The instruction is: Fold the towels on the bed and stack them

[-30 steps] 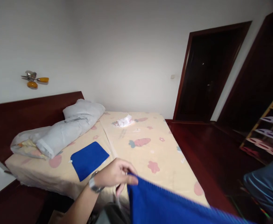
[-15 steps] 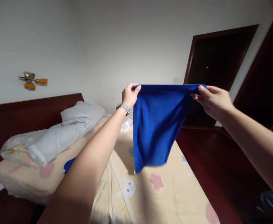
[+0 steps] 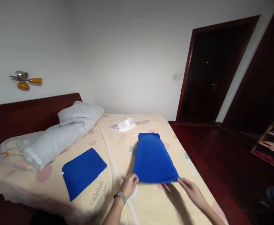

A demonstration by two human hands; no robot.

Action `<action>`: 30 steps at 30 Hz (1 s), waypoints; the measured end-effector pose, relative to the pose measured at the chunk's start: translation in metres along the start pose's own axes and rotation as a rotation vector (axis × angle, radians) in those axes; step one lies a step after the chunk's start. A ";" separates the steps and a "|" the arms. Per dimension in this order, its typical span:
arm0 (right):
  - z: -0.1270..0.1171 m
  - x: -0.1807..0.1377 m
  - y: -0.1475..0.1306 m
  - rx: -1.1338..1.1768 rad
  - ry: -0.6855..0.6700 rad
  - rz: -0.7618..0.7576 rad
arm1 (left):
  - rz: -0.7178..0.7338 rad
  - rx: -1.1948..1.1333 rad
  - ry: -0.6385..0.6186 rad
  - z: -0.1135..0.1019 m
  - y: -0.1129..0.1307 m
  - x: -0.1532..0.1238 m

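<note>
A blue cloth [image 3: 153, 156] stretches over the right part of the bed, its far end resting on the patterned sheet and its near edge lifted slightly. My left hand [image 3: 129, 187], with a metal-banded watch on the wrist, pinches the near left corner. At the near right corner, my right hand [image 3: 191, 190] grips the same cloth between thumb and fingers. A second blue cloth [image 3: 84, 171], folded flat with a small white tag at its left edge, lies to the left of my left hand.
Grey bedding [image 3: 59, 137] in a clear bag lies along the dark wooden headboard [image 3: 33, 111]. A crumpled white item [image 3: 125, 124] sits toward the bed's far end. A dark door [image 3: 211, 75] and a shoe rack [image 3: 271, 140] stand on the right.
Both hands have come down toward the bed, lowering the hanging blue cloth so its far end now lies on the sheet. The folded cloth at left is now fully visible.
</note>
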State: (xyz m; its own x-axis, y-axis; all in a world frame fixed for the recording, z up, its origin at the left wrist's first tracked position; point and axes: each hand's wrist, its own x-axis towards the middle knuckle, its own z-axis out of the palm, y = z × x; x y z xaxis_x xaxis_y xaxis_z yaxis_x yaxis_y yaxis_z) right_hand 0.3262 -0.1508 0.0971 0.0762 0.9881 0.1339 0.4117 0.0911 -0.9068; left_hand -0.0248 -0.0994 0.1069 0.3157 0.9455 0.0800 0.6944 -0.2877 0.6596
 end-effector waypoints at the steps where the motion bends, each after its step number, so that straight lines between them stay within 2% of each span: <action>1: 0.017 -0.015 0.022 0.001 -0.062 0.027 | -0.016 0.072 -0.116 0.015 -0.016 -0.007; 3: 0.041 -0.044 0.052 -0.018 -0.085 0.056 | -0.047 0.157 -0.248 0.033 -0.039 -0.019; 6: 0.056 -0.075 0.072 -0.070 -0.051 0.065 | -0.091 0.183 -0.350 0.043 -0.057 -0.029; 10: 0.051 -0.096 0.080 -0.103 -0.013 0.057 | -0.125 0.168 -0.444 0.043 -0.071 -0.038; 14: 0.044 -0.110 0.076 -0.108 -0.033 0.066 | -0.182 0.093 -0.560 0.032 -0.073 -0.051; 20: 0.044 -0.124 0.066 -0.099 -0.119 0.112 | -0.276 -0.017 -0.499 0.022 -0.072 -0.064; 26: 0.051 -0.116 0.077 -0.074 -0.048 0.156 | -0.337 -0.168 -0.324 0.021 -0.067 -0.057; 30: 0.055 -0.104 0.082 -0.115 -0.035 0.187 | -0.453 -0.242 -0.374 0.011 -0.057 -0.052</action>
State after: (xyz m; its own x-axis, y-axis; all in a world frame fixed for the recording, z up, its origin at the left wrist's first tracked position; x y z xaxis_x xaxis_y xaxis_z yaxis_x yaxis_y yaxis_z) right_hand 0.3019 -0.2394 -0.0136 0.1307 0.9903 -0.0482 0.4940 -0.1072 -0.8628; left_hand -0.0735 -0.1336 0.0569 0.2603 0.8353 -0.4842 0.6600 0.2121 0.7207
